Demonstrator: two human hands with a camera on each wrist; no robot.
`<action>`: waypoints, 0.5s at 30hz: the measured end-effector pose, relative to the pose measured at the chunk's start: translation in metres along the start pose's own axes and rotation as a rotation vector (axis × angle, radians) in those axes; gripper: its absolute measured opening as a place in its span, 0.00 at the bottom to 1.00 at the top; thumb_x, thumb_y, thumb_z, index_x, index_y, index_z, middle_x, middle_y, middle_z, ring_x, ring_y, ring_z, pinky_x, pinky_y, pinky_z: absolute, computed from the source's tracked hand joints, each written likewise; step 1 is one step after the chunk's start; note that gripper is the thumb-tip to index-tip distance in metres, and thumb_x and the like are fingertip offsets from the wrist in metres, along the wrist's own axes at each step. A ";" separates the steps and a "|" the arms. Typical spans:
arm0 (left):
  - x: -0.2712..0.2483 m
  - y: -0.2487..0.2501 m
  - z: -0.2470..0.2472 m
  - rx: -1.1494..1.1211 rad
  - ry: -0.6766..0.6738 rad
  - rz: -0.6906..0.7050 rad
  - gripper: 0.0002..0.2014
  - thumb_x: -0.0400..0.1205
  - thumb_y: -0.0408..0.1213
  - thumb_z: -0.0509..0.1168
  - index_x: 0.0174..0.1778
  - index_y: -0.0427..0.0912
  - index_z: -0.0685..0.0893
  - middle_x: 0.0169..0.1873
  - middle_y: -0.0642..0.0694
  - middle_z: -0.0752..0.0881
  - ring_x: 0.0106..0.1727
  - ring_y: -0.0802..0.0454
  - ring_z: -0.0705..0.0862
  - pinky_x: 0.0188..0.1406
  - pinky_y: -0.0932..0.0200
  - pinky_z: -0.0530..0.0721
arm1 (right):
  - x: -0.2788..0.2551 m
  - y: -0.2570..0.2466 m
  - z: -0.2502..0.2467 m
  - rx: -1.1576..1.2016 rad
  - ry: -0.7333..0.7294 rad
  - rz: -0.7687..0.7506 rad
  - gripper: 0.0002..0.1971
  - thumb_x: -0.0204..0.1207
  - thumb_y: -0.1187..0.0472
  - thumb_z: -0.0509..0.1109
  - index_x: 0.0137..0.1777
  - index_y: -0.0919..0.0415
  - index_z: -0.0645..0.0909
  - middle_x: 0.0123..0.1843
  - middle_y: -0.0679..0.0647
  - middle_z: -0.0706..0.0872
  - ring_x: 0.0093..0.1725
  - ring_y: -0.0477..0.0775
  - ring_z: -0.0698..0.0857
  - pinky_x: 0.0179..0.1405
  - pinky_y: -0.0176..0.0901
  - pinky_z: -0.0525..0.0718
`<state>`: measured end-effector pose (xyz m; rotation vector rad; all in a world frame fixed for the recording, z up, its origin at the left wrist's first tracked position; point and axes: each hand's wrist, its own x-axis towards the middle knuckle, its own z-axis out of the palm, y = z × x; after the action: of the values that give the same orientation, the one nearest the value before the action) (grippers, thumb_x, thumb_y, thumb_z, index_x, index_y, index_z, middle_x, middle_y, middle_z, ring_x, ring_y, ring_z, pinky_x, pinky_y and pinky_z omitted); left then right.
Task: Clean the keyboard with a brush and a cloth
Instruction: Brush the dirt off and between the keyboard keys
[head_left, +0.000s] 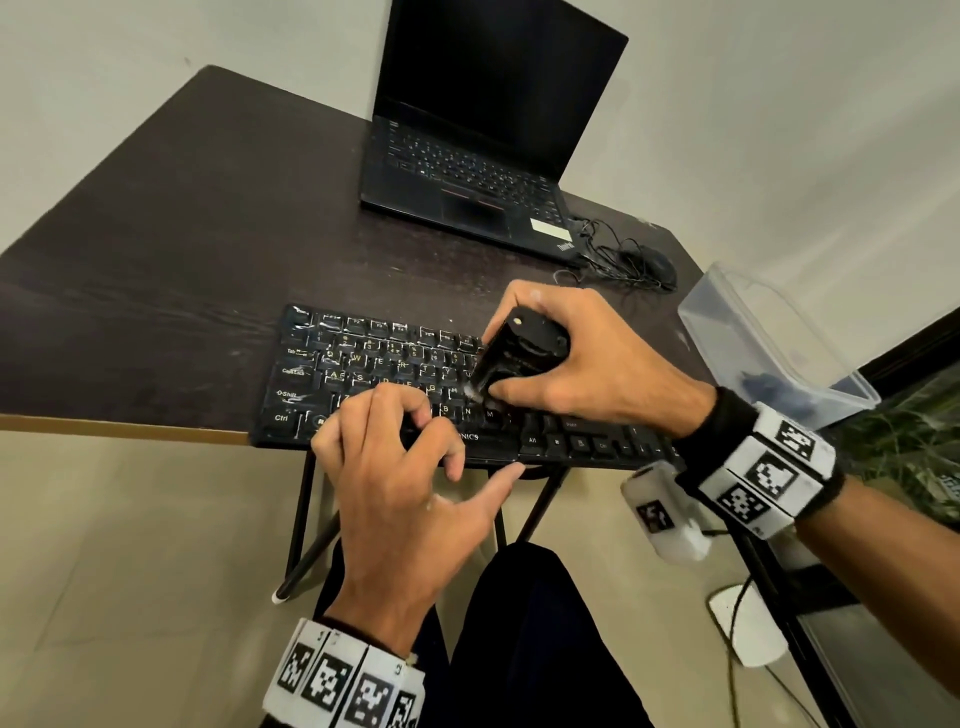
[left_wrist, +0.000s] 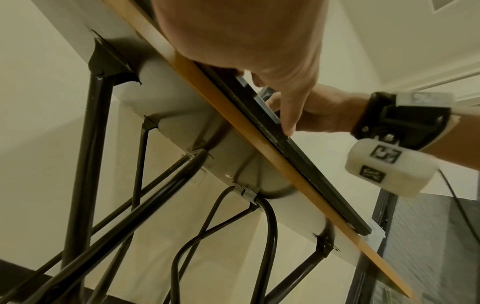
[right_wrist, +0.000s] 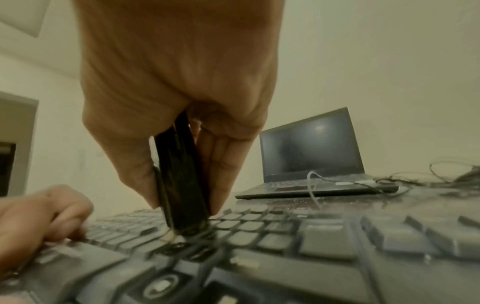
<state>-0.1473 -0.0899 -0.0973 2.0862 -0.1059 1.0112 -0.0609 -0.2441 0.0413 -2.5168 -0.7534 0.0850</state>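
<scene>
A black keyboard (head_left: 363, 364) lies along the front edge of the dark table (head_left: 156, 260). My right hand (head_left: 587, 348) grips a flat black brush (head_left: 511, 353), held upright, its pale bristles (head_left: 474, 391) touching keys in the middle rows. The right wrist view shows the brush (right_wrist: 182, 185) pinched between thumb and fingers, its tip on the keyboard (right_wrist: 311, 236). My left hand (head_left: 400, 467) holds the keyboard's lower left part, fingers curled on the keys. Its thumb (left_wrist: 293, 115) presses against the front edge of the keyboard (left_wrist: 306, 164).
An open black laptop (head_left: 483, 156) stands at the back of the table, with a wired mouse (head_left: 649, 262) and tangled cable to its right. A clear plastic box (head_left: 769, 343) holding something dark sits at the table's right end. My legs are under the table.
</scene>
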 end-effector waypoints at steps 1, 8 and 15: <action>0.000 0.000 0.000 -0.001 0.000 -0.004 0.26 0.63 0.62 0.83 0.29 0.46 0.77 0.48 0.49 0.79 0.56 0.48 0.75 0.69 0.59 0.58 | 0.002 0.002 -0.001 -0.015 0.024 0.017 0.15 0.69 0.65 0.87 0.51 0.57 0.86 0.44 0.51 0.93 0.43 0.54 0.94 0.49 0.63 0.91; -0.001 0.000 0.000 0.003 0.002 0.006 0.27 0.62 0.60 0.86 0.29 0.46 0.77 0.47 0.48 0.79 0.56 0.47 0.76 0.70 0.59 0.58 | 0.000 -0.005 0.003 -0.010 -0.026 -0.021 0.15 0.69 0.66 0.87 0.52 0.58 0.86 0.45 0.52 0.93 0.43 0.55 0.94 0.46 0.62 0.91; -0.002 0.002 0.000 -0.009 0.005 0.008 0.26 0.63 0.61 0.83 0.29 0.46 0.78 0.47 0.49 0.79 0.56 0.47 0.76 0.70 0.59 0.58 | 0.007 -0.004 0.002 -0.022 -0.008 -0.045 0.15 0.68 0.66 0.86 0.52 0.59 0.86 0.43 0.53 0.93 0.40 0.54 0.92 0.42 0.59 0.90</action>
<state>-0.1491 -0.0913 -0.0974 2.0764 -0.1157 1.0190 -0.0572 -0.2365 0.0418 -2.5196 -0.8184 0.0719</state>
